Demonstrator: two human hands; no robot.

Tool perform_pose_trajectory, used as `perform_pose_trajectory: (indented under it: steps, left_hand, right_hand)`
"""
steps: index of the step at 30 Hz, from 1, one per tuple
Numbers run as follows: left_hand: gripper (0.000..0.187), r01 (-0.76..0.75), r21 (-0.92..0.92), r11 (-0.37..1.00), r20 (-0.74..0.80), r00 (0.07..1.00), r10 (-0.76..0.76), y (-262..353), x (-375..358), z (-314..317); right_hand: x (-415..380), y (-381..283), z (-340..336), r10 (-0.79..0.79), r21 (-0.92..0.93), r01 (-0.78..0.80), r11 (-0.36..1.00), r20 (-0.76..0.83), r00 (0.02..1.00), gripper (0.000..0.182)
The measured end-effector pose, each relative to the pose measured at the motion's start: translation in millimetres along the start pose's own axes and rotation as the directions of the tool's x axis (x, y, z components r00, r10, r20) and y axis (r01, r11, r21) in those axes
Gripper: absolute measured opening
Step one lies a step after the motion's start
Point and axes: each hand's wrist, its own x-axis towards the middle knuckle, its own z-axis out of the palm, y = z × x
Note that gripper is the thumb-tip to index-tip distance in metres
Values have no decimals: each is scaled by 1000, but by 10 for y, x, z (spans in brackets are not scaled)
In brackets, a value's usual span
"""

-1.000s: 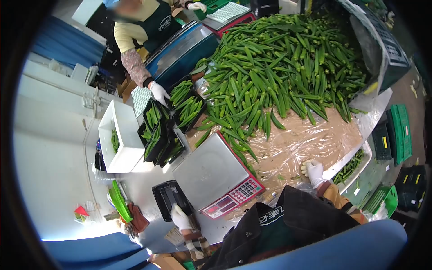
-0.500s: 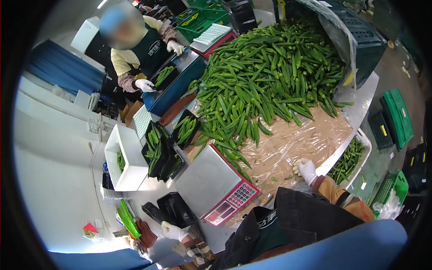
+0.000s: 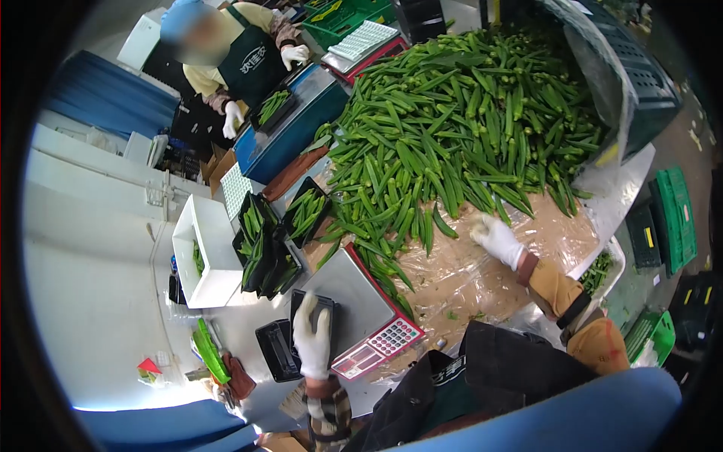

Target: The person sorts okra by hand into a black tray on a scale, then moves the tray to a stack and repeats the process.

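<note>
My left hand [image 3: 311, 339], in a white glove, grips a black plastic tray [image 3: 325, 307] at the left edge of the digital scale [image 3: 361, 290]. Its fingers lie over the tray. Another black tray [image 3: 275, 348] rests on the table just left of that hand. My right hand [image 3: 497, 239], also gloved, hovers over the plastic-covered brown sheet [image 3: 452, 279], with fingers partly spread and nothing seen in them. It is close to the lower edge of a big heap of okra [image 3: 452, 128].
Filled okra trays [image 3: 260, 241] stand left of the scale beside a white foam box [image 3: 207, 252]. Across the table a co-worker [image 3: 248, 60] stands by another okra tray [image 3: 273, 111]. Green crates [image 3: 672, 218] and a white basket of okra [image 3: 602, 271] are at right.
My left hand has brought a black tray up and right to the scale. My right hand has moved forward towards the okra heap. The co-worker's hand has come off their tray.
</note>
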Motion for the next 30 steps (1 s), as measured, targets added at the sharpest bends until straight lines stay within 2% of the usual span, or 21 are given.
perform_pose_trajectory:
  steps: [1,2,3,5,6,8,10,11,12,15,16,19,22,23,24,26,27,30]
  left_hand:
    - [50,-13,-156,988,21,1000,17,219,247,205]
    - [54,-48,-218,975,76,995,66,303,517,393]
    - [56,-42,-388,921,108,990,91,317,798,643]
    - [58,11,-455,890,145,987,62,301,1374,1177]
    - [61,-16,-449,894,124,989,80,191,1642,1484]
    - [70,-42,-211,977,127,989,71,57,2113,1923]
    - [82,-72,13,997,109,992,70,-17,2426,2234]
    - [91,-50,103,993,173,984,32,-92,2546,2330]
    - [100,-35,192,981,234,972,-11,-84,2611,2381]
    - [113,-215,471,856,232,966,115,-33,2469,2539]
    - [118,-214,509,834,267,960,84,0,2372,2599]
    - [112,-236,526,817,308,948,76,129,2067,2678]
    - [103,-298,340,892,266,940,212,265,1558,2801]
    - [97,-319,344,883,264,935,236,301,1387,2839]
    - [92,-329,413,849,273,934,229,359,1210,2883]
    - [86,-329,462,824,325,927,188,602,868,2929]
    - [77,-396,457,796,390,894,221,658,696,2973]
    - [70,-462,366,808,443,850,285,834,273,3155]
  right_hand:
    - [239,-175,-12,-85,-57,82,995,-50,995,49]
    - [509,-313,-4,-112,-27,111,993,-31,993,53]
    - [704,-570,-32,-207,-240,189,952,-51,977,56]
    - [1161,-879,48,-307,-377,269,886,-45,951,59]
    - [1358,-1020,93,-352,-435,305,847,-31,935,61]
    - [1717,-1124,247,-415,-513,364,777,17,910,64]
    - [1996,-1112,429,-427,-552,384,740,55,902,68]
    - [2120,-1081,515,-348,-558,341,756,98,932,76]
    - [2168,-1069,532,-316,-615,330,716,136,939,78]
    - [2187,-1004,531,-206,-763,349,544,282,937,83]
    - [2151,-962,518,-226,-759,367,538,290,930,81]
    - [2041,-887,400,-279,-722,440,534,341,898,74]
    - [1728,-658,136,-330,-632,539,556,428,842,71]
    - [1590,-542,69,-369,-602,556,572,417,831,68]
    - [1434,-401,8,-407,-503,545,670,365,837,64]
    - [1119,-303,-210,-386,-469,549,692,402,830,57]
    - [955,-155,-255,-435,-467,586,662,398,808,51]
    - [451,163,-508,-384,-549,563,617,415,825,44]
